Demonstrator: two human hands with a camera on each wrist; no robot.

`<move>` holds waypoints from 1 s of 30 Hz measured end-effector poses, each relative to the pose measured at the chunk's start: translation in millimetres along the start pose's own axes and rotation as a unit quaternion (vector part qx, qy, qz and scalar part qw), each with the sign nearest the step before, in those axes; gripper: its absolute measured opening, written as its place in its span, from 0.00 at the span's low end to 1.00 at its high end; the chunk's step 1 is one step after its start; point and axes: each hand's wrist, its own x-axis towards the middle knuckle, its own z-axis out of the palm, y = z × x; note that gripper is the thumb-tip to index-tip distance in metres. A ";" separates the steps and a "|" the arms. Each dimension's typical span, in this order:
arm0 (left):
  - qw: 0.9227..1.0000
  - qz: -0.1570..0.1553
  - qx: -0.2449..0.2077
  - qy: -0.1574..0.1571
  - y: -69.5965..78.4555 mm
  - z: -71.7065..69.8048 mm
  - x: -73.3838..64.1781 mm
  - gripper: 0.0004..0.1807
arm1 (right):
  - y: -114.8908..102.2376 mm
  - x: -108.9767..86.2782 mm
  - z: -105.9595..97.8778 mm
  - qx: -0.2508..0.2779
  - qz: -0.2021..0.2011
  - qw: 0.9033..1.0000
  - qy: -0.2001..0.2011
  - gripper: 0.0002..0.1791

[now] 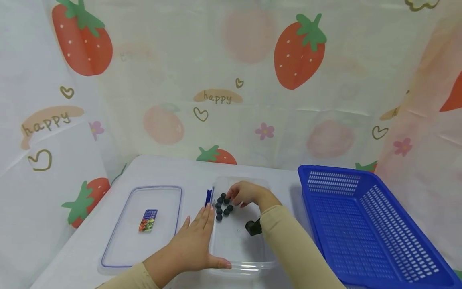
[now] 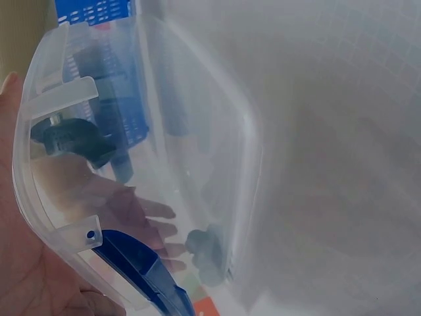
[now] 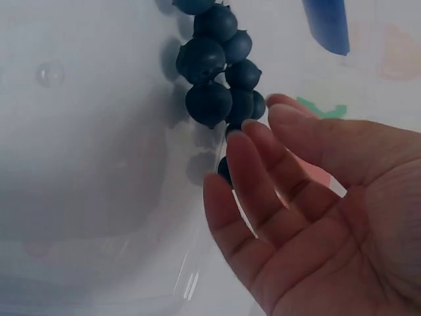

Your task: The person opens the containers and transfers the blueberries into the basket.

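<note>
A bunch of dark blue berries (image 1: 219,211), like blueberries, lies along the left side inside a clear plastic box (image 1: 236,247). My right hand (image 1: 245,192) reaches in over the far end of the bunch. In the right wrist view, its bent, spread fingers (image 3: 247,168) and thumb sit right at the berries (image 3: 209,102), with a gap between thumb and fingertips. My left hand (image 1: 193,243) lies along the box's left wall, fingers straight and thumb spread toward the near rim. Just past its fingertips, a blue latch (image 1: 208,196) sticks out from the box.
Left of the box, a clear lid (image 1: 124,251) with a blue-edged seal and a small printed label (image 1: 148,220) lies on the white table (image 1: 77,257). A large blue perforated basket (image 1: 355,237) stands to the right. Behind hangs a strawberry-printed cloth (image 1: 223,56).
</note>
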 end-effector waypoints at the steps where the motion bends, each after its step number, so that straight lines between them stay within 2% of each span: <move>1: 1.000 0.000 -0.001 0.000 0.5 -0.2 0.1 0.74 | 0.3 -0.7 0.3 -0.004 0.000 1.000 -0.004 0.12; 11: 1.000 0.005 -0.020 0.002 1.3 0.7 0.8 0.73 | 4.6 -2.3 4.7 -0.014 0.025 0.999 -0.026 0.16; 19: 1.000 0.007 -0.026 0.012 -0.7 4.3 -0.1 0.72 | 3.4 -1.3 9.5 -0.050 0.054 0.997 -0.033 0.14; 27: 1.000 0.004 -0.024 0.014 -0.3 6.1 0.2 0.72 | 0.4 -3.8 9.8 -0.059 0.051 0.997 -0.030 0.13; 30: 1.000 0.008 -0.025 0.017 1.3 6.1 0.7 0.72 | 1.5 -5.2 7.5 -0.047 0.049 0.997 -0.024 0.12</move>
